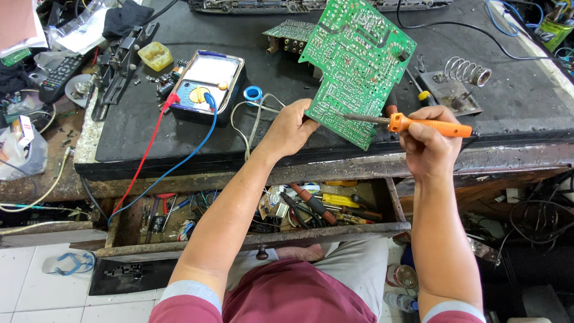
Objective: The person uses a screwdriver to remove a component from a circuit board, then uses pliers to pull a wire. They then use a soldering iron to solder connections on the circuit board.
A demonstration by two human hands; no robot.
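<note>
Fingers of the left hand (291,128) grip the green circuit board (354,66) tilted, seemingly so the right hand (426,143), closed around the orange soldering iron (418,125), reaches its solder side.

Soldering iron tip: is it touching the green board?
Touching. In the head view the soldering iron tip lies against the green board, no gap visible; right hand holds the iron.

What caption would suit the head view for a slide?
Left hand holds a green circuit board upright while right hand touches an orange soldering iron to it.
</note>
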